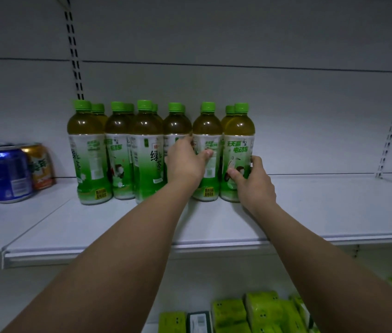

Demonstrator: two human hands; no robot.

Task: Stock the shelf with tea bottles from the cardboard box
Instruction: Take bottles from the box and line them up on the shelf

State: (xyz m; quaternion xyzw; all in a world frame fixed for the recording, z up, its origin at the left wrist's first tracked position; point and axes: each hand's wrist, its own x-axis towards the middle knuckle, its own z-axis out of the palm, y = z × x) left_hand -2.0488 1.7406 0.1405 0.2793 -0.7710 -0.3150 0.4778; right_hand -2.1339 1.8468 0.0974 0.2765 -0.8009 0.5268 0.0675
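Both hands are on bottles at the right end of the row: the left hand point(185, 162) wraps the second bottle from the right point(207, 150), and the right hand point(253, 180) grips the end bottle point(238, 150) low on its label. This looks like the placing step, the 2 bottles being settled on the white shelf point(310, 212). Next comes letting go cleanly and fetching more; the cardboard box is out of view. Every bottle stands upright, long axis vertical, green cap up, beside 3 cans point(10, 171).
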